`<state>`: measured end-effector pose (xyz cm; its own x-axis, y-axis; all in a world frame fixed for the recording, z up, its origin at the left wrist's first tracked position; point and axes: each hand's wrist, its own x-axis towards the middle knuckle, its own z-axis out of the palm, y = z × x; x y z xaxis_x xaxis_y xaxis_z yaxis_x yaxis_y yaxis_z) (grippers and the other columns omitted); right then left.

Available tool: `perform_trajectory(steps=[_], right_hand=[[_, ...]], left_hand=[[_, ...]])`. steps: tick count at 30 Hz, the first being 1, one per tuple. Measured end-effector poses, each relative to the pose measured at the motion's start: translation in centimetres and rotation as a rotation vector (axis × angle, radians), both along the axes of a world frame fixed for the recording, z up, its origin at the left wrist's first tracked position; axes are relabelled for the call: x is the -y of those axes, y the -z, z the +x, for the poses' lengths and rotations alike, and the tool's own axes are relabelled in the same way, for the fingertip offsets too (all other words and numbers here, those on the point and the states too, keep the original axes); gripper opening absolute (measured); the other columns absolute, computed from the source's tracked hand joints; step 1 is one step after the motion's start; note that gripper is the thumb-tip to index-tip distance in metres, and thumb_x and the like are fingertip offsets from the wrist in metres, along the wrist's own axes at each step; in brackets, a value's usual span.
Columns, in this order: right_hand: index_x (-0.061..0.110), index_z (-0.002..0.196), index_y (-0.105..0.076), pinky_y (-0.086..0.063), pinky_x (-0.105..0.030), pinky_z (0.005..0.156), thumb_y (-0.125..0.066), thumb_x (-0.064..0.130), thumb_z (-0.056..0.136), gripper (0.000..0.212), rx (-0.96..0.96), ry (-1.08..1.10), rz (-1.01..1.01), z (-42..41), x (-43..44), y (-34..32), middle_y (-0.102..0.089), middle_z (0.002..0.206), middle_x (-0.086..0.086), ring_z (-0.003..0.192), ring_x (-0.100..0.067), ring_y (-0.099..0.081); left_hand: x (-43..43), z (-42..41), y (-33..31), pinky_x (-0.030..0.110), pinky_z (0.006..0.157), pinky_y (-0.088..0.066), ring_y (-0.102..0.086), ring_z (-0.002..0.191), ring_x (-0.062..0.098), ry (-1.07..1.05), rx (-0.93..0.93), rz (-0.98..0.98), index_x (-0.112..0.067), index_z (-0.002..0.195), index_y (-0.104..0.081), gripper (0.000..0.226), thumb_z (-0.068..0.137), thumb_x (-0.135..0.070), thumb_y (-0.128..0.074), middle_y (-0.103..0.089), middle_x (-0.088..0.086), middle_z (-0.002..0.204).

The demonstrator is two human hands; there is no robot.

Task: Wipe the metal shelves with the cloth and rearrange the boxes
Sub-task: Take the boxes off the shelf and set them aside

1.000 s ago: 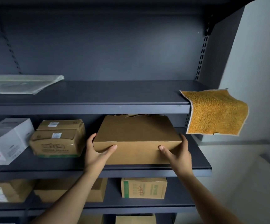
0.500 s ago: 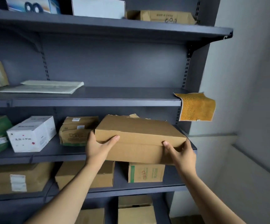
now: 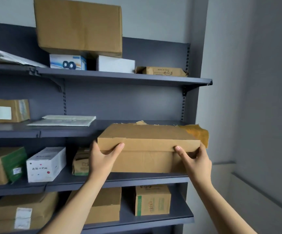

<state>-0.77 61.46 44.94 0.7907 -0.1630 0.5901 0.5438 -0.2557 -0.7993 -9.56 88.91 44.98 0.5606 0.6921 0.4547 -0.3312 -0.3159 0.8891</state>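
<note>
One: Since a second before, the flat cardboard box [image 3: 147, 146] had come up off the middle shelf [image 3: 128, 180], hadn't it?

Other: Yes. It had been sitting on that shelf. By this moment it was held out in front of the rack, and its top hid the front edge of the shelf above [image 3: 61, 132]. The view had also tipped upward, so the top shelf [image 3: 120, 78] came into sight.

One: How were the hands placed?

Other: One at each end. The left hand [image 3: 103, 157] gripped the left front corner, with its thumb laid flat on the front of the lid. Its other fingers were hidden behind the box. The right hand [image 3: 196, 159] gripped the right front corner the same way, with its thumb on the lid's lower edge and the remaining fingers out of sight round the side.

One: Was the box clear of the middle shelf?

Other: I couldn't tell. Its bottom edge sat just above the shelf's front lip in the view.

One: And the cloth?

Other: The yellow cloth [image 3: 198, 134] hung over the right end of the upper shelf. The box's rear right corner covered part of it. Neither hand touched it.

One: What else was on the rack?

Other: A white box [image 3: 45, 164] and a crumpled brown box [image 3: 80, 162] stood on the middle shelf, left of the hands. A flat pale envelope [image 3: 64, 120] lay on the shelf above. A large carton [image 3: 79, 26] sat on two small boxes on the top shelf.
</note>
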Motion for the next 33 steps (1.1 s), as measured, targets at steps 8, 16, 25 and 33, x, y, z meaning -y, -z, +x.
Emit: perform_trajectory(steps=[8,16,25,33], right_hand=[[0.02,0.129,-0.054,-0.05,-0.037,0.092,-0.078,0.061,0.075,0.072,0.053,-0.008,0.001,3.7,-1.6,-5.5,-0.063,0.107,0.013,0.102,-0.016,-0.06],[0.015,0.123,-0.056,-0.05,-0.042,0.091,-0.072,0.071,0.076,0.075,-0.004,0.033,0.027,11.8,-3.1,-8.8,-0.067,0.115,0.0,0.109,-0.027,-0.063],[0.015,0.123,-0.055,-0.052,-0.04,0.087,-0.074,0.072,0.074,0.078,0.089,0.045,0.055,19.3,-3.3,-14.4,-0.065,0.112,0.0,0.105,-0.023,-0.061],[0.015,0.13,-0.05,-0.045,-0.034,0.088,-0.076,0.066,0.076,0.079,0.037,-0.044,0.038,25.1,-5.9,-12.6,-0.062,0.12,-0.003,0.116,-0.025,-0.057]], left_hand=[[-1.4,2.7,-5.2,0.023,0.078,-0.044,-0.061,0.101,0.007,0.038,-0.004,0.062,-0.022,0.116,-0.053,0.054,0.077,-0.038,-0.086,-0.064,-0.009,0.11],[-2.4,9.4,-10.6,0.036,0.088,-0.05,-0.059,0.106,0.017,-0.076,0.01,0.234,-0.024,0.114,-0.056,0.06,0.071,-0.055,-0.084,-0.062,-0.004,0.115],[-3.0,16.6,-15.4,0.035,0.081,-0.049,-0.06,0.104,0.017,-0.092,0.032,0.198,-0.023,0.12,-0.054,0.065,0.073,-0.057,-0.081,-0.061,-0.005,0.118],[-4.4,21.6,-12.9,0.033,0.086,-0.048,-0.061,0.101,0.011,-0.098,0.043,0.126,-0.022,0.114,-0.057,0.053,0.075,-0.044,-0.085,-0.064,-0.011,0.107]])
